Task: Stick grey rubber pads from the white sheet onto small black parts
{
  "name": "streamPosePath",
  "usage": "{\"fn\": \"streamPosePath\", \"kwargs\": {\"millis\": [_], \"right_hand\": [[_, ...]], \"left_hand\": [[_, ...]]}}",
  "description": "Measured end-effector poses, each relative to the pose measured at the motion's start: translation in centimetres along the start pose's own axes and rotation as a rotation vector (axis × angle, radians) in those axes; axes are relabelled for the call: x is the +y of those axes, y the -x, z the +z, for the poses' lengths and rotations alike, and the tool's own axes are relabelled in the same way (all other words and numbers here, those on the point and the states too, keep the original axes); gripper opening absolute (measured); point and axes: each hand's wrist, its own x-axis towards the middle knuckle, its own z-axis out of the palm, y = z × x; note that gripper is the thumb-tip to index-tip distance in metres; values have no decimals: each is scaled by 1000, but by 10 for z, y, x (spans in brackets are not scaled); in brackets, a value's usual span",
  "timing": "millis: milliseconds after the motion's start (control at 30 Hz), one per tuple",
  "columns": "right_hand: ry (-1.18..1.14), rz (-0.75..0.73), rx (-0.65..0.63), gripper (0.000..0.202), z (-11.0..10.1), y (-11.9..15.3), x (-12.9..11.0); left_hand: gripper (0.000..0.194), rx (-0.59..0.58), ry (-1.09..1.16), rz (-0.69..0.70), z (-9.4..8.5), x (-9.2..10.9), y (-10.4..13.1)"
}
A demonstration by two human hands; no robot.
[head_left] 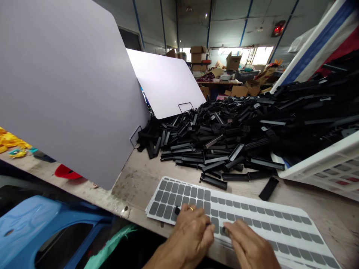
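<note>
The room's grey wall (190, 22), striped with blue strips, rises behind everything, with bright windows (262, 55) low in it. The table (130, 190) runs across the foreground, its pale top worn and stained. On its left stands a big white board (70, 82), with a second board (171, 82) behind it, each with a wire stand at its foot. At the right is a white crate (322, 160) with slotted walls, seemingly on its side, black parts heaped in its mouth. From there the pile (213, 127) of narrow, channel-shaped parts spreads over the table as far as the boards; one loose part (268, 188) lies just beside the label sheet. A blue stool (33, 220) is at lower left, near the table's edge. At the back are stacked cartons (198, 56) and an open carton (233, 61) whose contents I cannot see. The label sheet (294, 209) lies flat on others along the near edge, full of grey rounded labels. Over it, the left hand (189, 233) is curled closed around a black part (177, 210), one end poking out past the fingers. The right hand (248, 243), just beside it, has thumb and finger pinching a dark bit (225, 231), label or part I cannot tell. A ring (191, 209) circles a left finger.
</note>
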Motion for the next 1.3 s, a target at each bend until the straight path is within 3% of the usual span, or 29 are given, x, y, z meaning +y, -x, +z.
{"fn": "streamPosePath", "kwargs": {"millis": [67,167,333,433,633,900,1067,1167,1300], "right_hand": [[158,132,-37,37,4,-4,11],[214,279,-84,35,15,-18,15],[227,279,-142,23,40,-46,1],[234,263,-165,20,49,-55,-5],[168,270,-220,20,50,-57,-6],[-2,364,-250,17,47,-68,-2],[-229,422,-228,20,36,-73,2],[-319,467,-221,26,24,-61,5],[-389,550,-239,35,10,-30,13]], "left_hand": [[31,49,-200,53,4,-15,-2],[22,52,-319,112,17,-34,-4],[23,59,-434,93,47,-46,-11],[24,68,-484,103,57,-51,-14],[29,97,-492,147,58,-60,-13],[26,69,-458,153,57,-56,-18],[15,17,-389,127,41,-49,-10],[10,-50,-300,75,18,-53,16],[26,-254,-304,-120,-18,-72,60]]}}
